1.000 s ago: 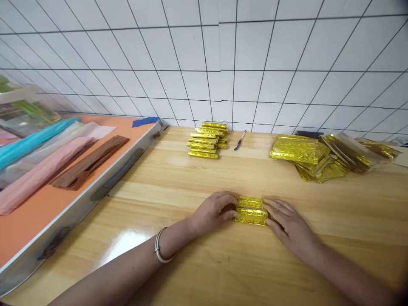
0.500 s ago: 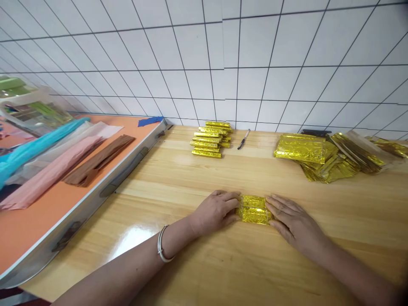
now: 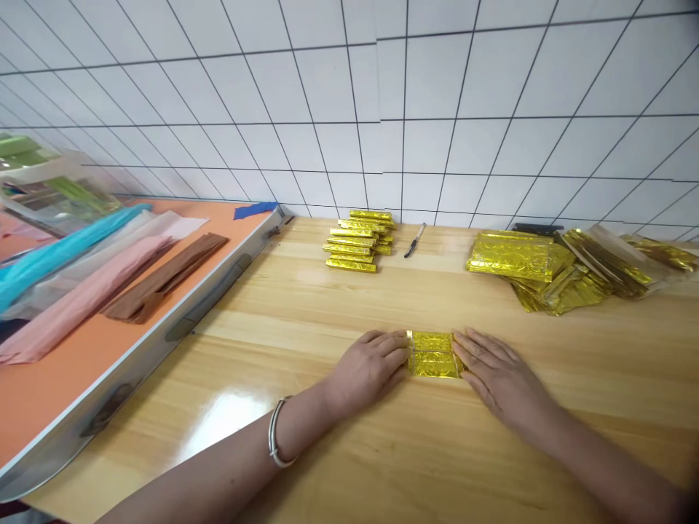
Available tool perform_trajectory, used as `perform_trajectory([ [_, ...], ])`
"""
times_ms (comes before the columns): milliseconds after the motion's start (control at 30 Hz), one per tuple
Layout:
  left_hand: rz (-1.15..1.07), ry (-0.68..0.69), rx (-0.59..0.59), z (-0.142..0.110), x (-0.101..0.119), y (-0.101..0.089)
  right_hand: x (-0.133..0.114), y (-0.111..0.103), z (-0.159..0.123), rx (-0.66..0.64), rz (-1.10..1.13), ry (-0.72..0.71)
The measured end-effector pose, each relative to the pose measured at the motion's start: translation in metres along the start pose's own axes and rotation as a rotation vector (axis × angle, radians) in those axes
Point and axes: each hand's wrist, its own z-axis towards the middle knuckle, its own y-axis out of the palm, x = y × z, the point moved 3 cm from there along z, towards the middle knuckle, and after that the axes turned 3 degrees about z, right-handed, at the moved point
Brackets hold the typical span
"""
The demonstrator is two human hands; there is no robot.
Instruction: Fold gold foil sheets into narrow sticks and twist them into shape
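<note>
A folded sheet of gold foil paper [image 3: 434,354] lies flat on the wooden table, creased into bands that run left to right. At its left end, the bent fingers of my left hand [image 3: 368,367] pinch the edge and hide it. My right hand [image 3: 499,375] grips the opposite end, its fingers fairly straight over the edge and the thumb on the near side. Beyond my hands, against the wall, is a pile of narrow gold foil strips [image 3: 357,240], folded tight. Flat gold foil sheets [image 3: 510,255] are stacked to the back right.
A pen [image 3: 415,241] lies between the two gold piles. On the left, an orange-topped board [image 3: 180,338] with a raised edge carries pink crepe paper [image 3: 92,298], brown crepe paper [image 3: 164,280] and blue crepe paper [image 3: 70,244]. A clear plastic box [image 3: 60,189] stands behind them. A tiled wall [image 3: 328,87] closes the back.
The gold foil paper between my hands has become narrower from front to back, showing fewer bands as it is folded over. Both hands stay at its ends. The view has shifted slightly.
</note>
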Motion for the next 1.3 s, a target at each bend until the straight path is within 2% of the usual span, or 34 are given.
perform_trajectory([
  [300,-0.064,-0.034,-0.027,0.0,-0.006,-0.005,0.0,-0.007,-0.002,0.009,0.035,0.045],
  [567,-0.07,0.107,-0.085,0.009,-0.017,-0.005,0.009,-0.011,0.003,-0.024,0.148,0.027],
  [700,-0.042,0.119,-0.113,0.01,-0.02,-0.007,0.01,-0.008,0.002,-0.021,0.172,0.035],
  [1133,0.022,0.121,-0.106,0.006,-0.008,-0.008,0.01,-0.009,0.003,-0.019,0.192,0.047],
  [1300,0.037,0.126,-0.09,-0.003,0.001,-0.005,0.001,-0.01,-0.006,-0.015,0.124,0.007],
])
